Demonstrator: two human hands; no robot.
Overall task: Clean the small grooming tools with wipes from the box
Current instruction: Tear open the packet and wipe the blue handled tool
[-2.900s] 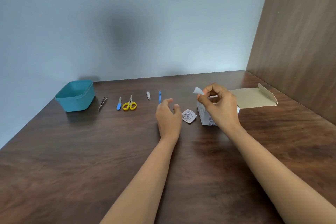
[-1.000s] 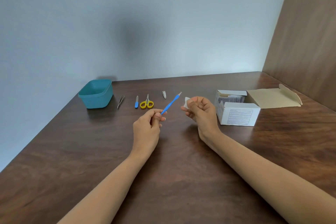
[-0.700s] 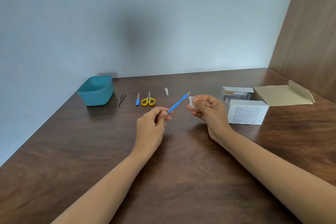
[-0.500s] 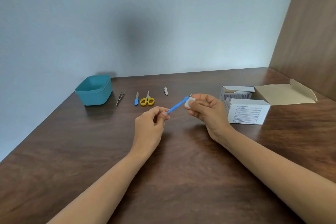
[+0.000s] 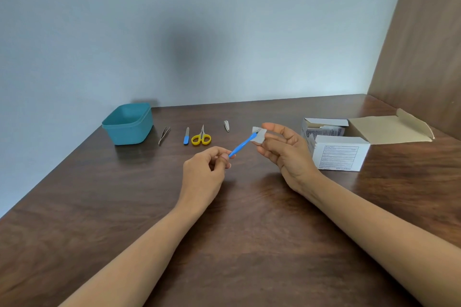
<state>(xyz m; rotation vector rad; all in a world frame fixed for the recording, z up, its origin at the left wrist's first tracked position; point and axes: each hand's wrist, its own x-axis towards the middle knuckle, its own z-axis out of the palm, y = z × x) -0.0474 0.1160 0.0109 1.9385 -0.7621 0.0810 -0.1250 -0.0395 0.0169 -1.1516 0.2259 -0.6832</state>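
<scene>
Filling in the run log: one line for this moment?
left hand pinches blue tool | right hand holds wipe at its tip | box open

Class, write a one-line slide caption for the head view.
The left hand holds a blue tool, tip at a wipe in the right hand, beside the open box.

I see a dark wood-grain bench (image 5: pixel 112 219) beneath the left hand (image 5: pixel 203 169) and the right hand (image 5: pixel 287 154). Beyond them stands a plain pale blue-grey wall (image 5: pixel 99 32), with a soft dark shadow (image 5: pixel 192 57) above the left hand. A brown wood-grain panel (image 5: pixel 424 45) rises right of the right hand.
</scene>
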